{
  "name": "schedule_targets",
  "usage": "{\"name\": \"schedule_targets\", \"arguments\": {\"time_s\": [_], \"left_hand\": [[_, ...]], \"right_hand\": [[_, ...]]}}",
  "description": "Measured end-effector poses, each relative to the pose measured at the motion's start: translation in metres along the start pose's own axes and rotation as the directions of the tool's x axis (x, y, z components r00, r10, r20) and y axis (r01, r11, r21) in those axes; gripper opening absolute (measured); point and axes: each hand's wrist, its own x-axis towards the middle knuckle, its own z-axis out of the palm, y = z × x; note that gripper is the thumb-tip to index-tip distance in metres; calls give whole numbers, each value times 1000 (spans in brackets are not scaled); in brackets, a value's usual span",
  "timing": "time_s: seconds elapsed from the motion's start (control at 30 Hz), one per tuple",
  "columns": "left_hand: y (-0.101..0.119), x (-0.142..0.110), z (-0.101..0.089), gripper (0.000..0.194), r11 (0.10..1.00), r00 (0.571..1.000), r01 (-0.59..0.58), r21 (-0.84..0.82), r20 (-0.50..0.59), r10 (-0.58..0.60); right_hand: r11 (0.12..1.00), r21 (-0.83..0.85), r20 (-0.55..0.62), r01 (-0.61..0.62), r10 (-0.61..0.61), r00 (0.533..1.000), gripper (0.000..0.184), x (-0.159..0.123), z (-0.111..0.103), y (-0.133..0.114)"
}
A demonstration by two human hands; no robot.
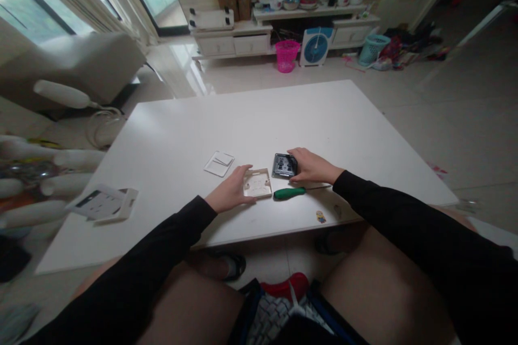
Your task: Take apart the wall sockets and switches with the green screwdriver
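My left hand (233, 192) grips the left side of a white, shallow switch back box (258, 185), its open face turned up on the table. To the right, my right hand (308, 166) holds a black socket module (283, 165) by its right edge, thumb and fingers around it. Just below the module lies a screwdriver (288, 193) with a green handle; its shaft points right, under my right wrist. Beyond my left hand sits a white switch cover plate (219, 164) with a smaller white piece on it.
Both hands work over a white table (243, 118). Another white box with a socket plate (109, 205) rests at its left edge. A small cartoon sticker (320, 216) is near the front edge. Farther off stand a pink basket (287, 55) and a blue fan (316, 47).
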Motion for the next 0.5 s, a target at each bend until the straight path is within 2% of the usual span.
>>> {"name": "schedule_targets", "arguments": {"time_s": [0.13,0.23,0.3,0.33,0.4,0.43,0.5], "left_hand": [[11,-1,1,97,999,998,-36,3,-53,36],[29,-5,-5,76,997,975,-42,-67,-220,26],[44,-10,-9,63,972,949,-35,-234,-314,-42],[51,-13,-11,58,933,946,-18,-359,-307,-100],[65,-19,-10,49,769,970,36,-638,-162,-180],[71,-23,-8,48,660,985,66,-749,-58,-165],[84,-29,0,51,470,994,93,-878,56,-93]], "right_hand": [[1000,-25,-52,-9,8,999,78,5,7,-5],[999,28,-167,32,-27,986,79,4,-7,-15],[990,126,-292,70,-30,956,81,-2,-20,-30],[977,195,-344,80,-8,939,80,-7,-25,-40],[940,332,-380,77,58,923,78,-18,-31,-62],[922,380,-386,79,80,919,79,-25,-31,-73],[897,433,-376,86,93,922,80,-36,-25,-93]]}}
